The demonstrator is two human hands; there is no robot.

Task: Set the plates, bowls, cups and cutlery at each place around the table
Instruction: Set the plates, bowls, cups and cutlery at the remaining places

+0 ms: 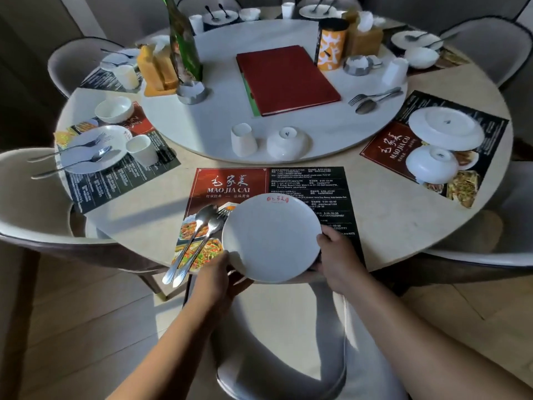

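A white plate (271, 236) with a red logo at its far rim lies face up over the near placemat (305, 183). My left hand (215, 268) grips its near-left rim and my right hand (336, 255) grips its right rim. A spoon (190, 241) and a fork (202, 243) lie side by side on the mat just left of the plate. On the turntable's near edge stand an upturned cup (243, 139) and an upturned bowl (287, 142). The right-hand mat bears an upturned plate (445, 132) and an upturned bowl (431, 164).
The turntable (219, 116) carries a red menu folder (285, 79), a green bottle (184, 39), an orange tin (331, 44), tissue holders, ashtrays, and a loose fork and spoon (375, 99). The left place (86, 148) and several far places are set. Grey chairs ring the table.
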